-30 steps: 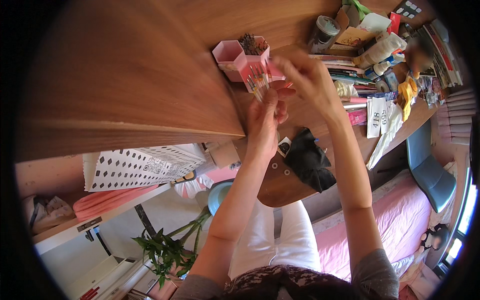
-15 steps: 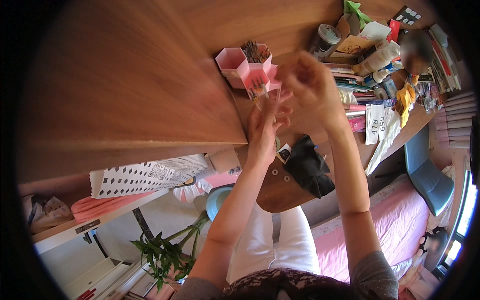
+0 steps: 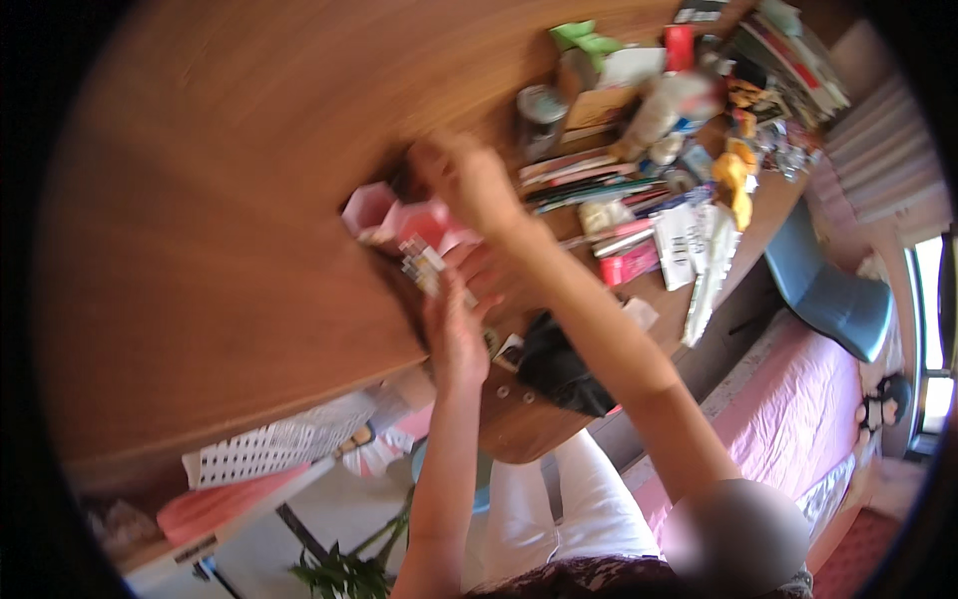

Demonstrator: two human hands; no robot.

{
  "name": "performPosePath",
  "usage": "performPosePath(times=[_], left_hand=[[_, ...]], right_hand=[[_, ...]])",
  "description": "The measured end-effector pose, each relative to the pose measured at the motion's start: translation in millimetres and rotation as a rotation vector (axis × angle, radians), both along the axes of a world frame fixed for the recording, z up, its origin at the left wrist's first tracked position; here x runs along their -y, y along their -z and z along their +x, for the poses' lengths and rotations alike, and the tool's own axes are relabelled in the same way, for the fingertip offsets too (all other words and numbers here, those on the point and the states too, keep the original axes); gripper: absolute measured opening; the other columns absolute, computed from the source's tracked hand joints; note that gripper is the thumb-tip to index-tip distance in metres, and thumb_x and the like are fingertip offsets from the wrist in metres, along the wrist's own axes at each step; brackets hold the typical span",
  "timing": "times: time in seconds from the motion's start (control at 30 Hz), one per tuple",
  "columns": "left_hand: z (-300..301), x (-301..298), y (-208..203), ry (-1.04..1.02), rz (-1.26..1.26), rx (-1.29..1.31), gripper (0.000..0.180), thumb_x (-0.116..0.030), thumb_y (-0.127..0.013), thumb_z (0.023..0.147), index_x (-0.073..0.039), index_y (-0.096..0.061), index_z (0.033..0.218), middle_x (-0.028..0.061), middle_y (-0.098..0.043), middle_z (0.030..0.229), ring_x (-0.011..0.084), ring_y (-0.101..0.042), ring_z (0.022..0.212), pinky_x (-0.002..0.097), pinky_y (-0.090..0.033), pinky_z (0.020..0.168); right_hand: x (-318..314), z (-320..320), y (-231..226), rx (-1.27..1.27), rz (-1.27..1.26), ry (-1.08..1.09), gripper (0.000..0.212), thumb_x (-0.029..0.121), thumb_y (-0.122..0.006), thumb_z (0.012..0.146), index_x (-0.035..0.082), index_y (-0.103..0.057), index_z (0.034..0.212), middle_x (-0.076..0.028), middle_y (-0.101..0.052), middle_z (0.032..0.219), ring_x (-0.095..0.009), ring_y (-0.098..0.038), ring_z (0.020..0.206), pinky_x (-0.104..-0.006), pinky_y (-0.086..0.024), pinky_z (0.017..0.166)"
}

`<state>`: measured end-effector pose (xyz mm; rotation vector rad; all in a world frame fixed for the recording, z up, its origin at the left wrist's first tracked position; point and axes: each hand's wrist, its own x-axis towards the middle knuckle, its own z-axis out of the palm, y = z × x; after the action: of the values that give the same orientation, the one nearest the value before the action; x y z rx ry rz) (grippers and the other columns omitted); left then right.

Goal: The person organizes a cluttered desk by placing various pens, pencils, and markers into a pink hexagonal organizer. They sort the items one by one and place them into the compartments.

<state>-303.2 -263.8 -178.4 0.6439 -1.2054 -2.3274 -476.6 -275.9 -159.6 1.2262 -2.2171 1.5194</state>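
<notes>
A pink organizer with hexagonal compartments (image 3: 370, 208) stands on the wooden desk, against the upright panel. Just in front of it, my left hand (image 3: 459, 329) is closed around a small bundle of slim pale sticks with dark tips (image 3: 423, 264); blur hides their exact kind. Some fingers of that hand are spread to the right. My right hand (image 3: 464, 175) is over the organizer's far compartment, where something dark shows beside the fingers. Motion smears this hand, so I cannot tell whether it holds anything.
Right of the organizer lie pens and pencils (image 3: 589, 180), a lidded clear jar (image 3: 542, 115), a cardboard box (image 3: 599, 105) and a yellow cloth item (image 3: 733, 185). A black pouch (image 3: 559, 364) rests near the desk edge (image 3: 529, 449), beside small rings (image 3: 502, 392). A blue chair (image 3: 833, 295) stands right.
The view has swung, shifting the desk left and down. My right hand has moved from right of the organizer to its far compartment. My left hand still keeps the sticks by the organizer's front.
</notes>
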Motion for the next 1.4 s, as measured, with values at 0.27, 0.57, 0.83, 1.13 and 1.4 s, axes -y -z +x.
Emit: performPosePath(times=[0.27,0.57,0.83,1.13,1.4], left_hand=[[1,3,1,-0.006,0.021,-0.045,0.042,-0.038,-0.062,0.100,-0.011,-0.056,0.131,-0.0010,-0.066,0.110,0.0047,-0.052,0.078,0.0228,-0.038,0.064],[12,9,21,-0.002,0.068,-0.022,0.036,-0.035,-0.067,0.098,-0.017,-0.060,0.129,-0.0031,-0.064,0.100,0.0056,-0.055,0.081,0.0222,-0.041,0.067],[4,11,4,0.062,-0.004,-0.102,0.048,-0.042,-0.051,0.105,-0.011,-0.049,0.141,0.0106,-0.067,0.126,0.0050,-0.052,0.073,0.0204,-0.039,0.062],[7,6,2,0.078,0.007,-0.108,0.048,-0.043,-0.048,0.106,-0.008,-0.049,0.139,0.0083,-0.068,0.110,0.0029,-0.040,0.063,0.0192,-0.031,0.056],[1,5,0,0.052,-0.007,-0.111,0.043,-0.041,-0.046,0.107,-0.007,-0.053,0.133,0.0067,-0.068,0.105,0.0024,-0.037,0.059,0.0185,-0.029,0.052]], right_hand=[[-62,49,-29,0.066,0.086,-0.095,0.021,0.021,-0.066,0.092,0.004,-0.073,0.101,-0.015,-0.067,0.096,-0.035,-0.062,0.091,-0.0425,-0.052,0.078],[-77,58,-38,0.426,-0.005,-0.379,0.015,0.011,-0.069,0.087,0.005,-0.073,0.100,-0.011,-0.073,0.082,-0.021,-0.072,0.076,-0.0344,-0.055,0.069],[-51,32,-49,0.467,-0.481,-0.115,0.024,0.000,-0.066,0.094,-0.001,-0.057,0.116,-0.011,-0.072,0.097,-0.016,-0.071,0.097,-0.0278,-0.055,0.081],[-3,19,-30,0.188,-0.217,-0.134,0.020,0.005,-0.060,0.094,0.004,-0.057,0.113,-0.015,-0.072,0.090,-0.032,-0.071,0.083,-0.0392,-0.055,0.070],[-9,4,-17,-0.067,-0.083,-0.056,0.027,0.002,-0.059,0.091,0.002,-0.060,0.117,-0.015,-0.070,0.094,-0.029,-0.070,0.083,-0.0368,-0.056,0.075]])
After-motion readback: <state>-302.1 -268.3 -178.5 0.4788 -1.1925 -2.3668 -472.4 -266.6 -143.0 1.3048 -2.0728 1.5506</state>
